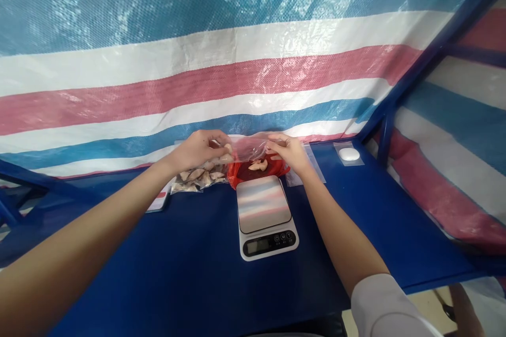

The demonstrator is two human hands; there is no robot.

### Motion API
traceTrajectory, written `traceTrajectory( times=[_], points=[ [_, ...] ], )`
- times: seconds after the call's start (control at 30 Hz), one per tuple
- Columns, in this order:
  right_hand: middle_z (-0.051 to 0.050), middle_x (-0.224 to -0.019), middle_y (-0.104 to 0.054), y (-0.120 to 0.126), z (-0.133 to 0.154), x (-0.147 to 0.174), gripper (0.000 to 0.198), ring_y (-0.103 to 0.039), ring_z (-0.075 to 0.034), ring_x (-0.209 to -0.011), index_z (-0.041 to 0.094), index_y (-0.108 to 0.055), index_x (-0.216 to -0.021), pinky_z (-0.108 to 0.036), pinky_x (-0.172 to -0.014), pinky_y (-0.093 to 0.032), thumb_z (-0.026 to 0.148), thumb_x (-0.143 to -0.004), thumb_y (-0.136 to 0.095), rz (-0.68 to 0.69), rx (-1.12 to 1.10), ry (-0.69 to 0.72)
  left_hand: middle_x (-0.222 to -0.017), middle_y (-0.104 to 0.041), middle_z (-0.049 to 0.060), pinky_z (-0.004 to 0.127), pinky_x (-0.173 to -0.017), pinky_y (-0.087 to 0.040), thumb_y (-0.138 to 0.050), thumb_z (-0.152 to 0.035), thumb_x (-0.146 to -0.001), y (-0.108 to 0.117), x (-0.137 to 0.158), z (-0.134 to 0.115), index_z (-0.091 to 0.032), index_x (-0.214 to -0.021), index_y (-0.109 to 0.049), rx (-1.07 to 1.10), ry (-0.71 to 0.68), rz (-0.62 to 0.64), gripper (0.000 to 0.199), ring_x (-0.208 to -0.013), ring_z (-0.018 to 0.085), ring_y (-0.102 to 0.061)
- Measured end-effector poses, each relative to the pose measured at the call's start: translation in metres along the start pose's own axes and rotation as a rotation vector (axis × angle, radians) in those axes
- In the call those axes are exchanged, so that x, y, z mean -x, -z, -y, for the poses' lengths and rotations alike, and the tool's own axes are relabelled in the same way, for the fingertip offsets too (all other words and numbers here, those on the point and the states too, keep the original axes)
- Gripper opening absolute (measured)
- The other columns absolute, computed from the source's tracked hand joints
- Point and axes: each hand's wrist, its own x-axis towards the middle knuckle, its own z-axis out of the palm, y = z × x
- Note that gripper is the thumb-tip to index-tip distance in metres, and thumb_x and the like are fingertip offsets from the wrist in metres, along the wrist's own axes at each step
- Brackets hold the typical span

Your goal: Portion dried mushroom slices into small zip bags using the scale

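"Hands?"
"Two: left hand (209,148), right hand (288,152), both pinching see-through plastic (250,148)."
"Where?"
"Twelve o'clock from one scale (264,205), above one red bag (234,172); one white oval object (349,154) at two o'clock."

bright glare on striped sheeting (221,55), reflections on scale plate (264,204), soft detail, stretched edges

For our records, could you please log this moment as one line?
left hand: holding clear plastic; right hand: same plastic; scale: beside red bag
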Motion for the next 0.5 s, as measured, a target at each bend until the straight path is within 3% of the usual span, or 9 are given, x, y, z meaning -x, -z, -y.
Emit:
traceTrajectory(
  times=[0.27, 0.5],
  points=[
    [-0.004, -0.075, -0.074, -0.009, -0.005, 0.003, 0.010, -0.071, -0.017, -0.070, 0.016, -0.074, -0.081, -0.027, -0.066, -0.060, 0.024, -0.079, -0.068, 0.092, 0.152, 0.037, -0.091, -0.075, 0.004, 0.029, -0.069, -0.049, -0.066, -0.049, -0.074, 0.004, -0.022, 0.003, -0.025, -0.090, -0.077, -0.184, -0.028, 0.088, 0.031, -0.078, 0.022, -0.067],
    [-0.004, -0.082, -0.077, -0.013, -0.014, -0.001, 0.013, -0.073, -0.018, -0.079, 0.019, -0.077, -0.088, -0.028, -0.070, -0.060, 0.024, -0.082, -0.067, 0.039, 0.286, 0.019, -0.089, -0.076, 0.004, 0.030, -0.076, -0.050, -0.065, -0.039, -0.077, 0.013, -0.034, 0.003, -0.020, -0.097, -0.077, -0.268, -0.030, 0.074, 0.030, -0.081, 0.023, -0.068]
  ],
)
